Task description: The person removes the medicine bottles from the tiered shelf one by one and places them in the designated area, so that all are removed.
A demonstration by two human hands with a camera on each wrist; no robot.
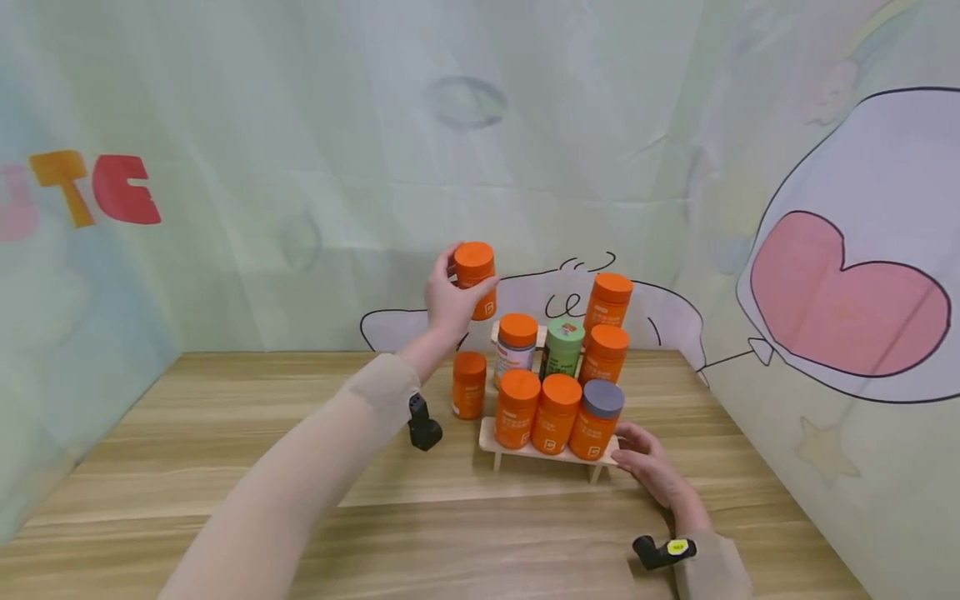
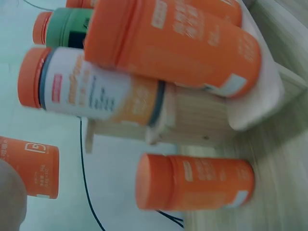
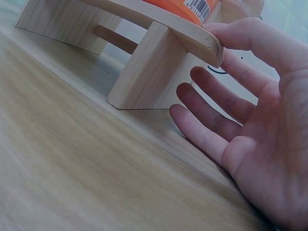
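Note:
My left hand (image 1: pixel 448 302) grips an orange jar (image 1: pixel 483 304) with an orange lid, raised behind and left of a stepped wooden rack (image 1: pixel 489 435). In the left wrist view the held jar (image 2: pixel 41 166) shows at the left edge. My right hand (image 1: pixel 651 467) is at the rack's front right end. Its thumb and forefinger pinch the end of the lowest board (image 3: pixel 211 45); the other fingers are spread below. On the rack stand several orange jars (image 1: pixel 517 417), one orange jar with a grey lid (image 1: pixel 596 425), a green jar (image 1: pixel 561 350) and a white-labelled jar (image 1: pixel 515 357).
Another orange jar (image 1: pixel 468 392) stands on the wooden table (image 1: pixel 300 450), just left of the rack. A printed curtain (image 1: pixel 337 167) hangs behind and along the sides. Black wrist devices (image 1: pixel 424 427) sit at both cuffs.

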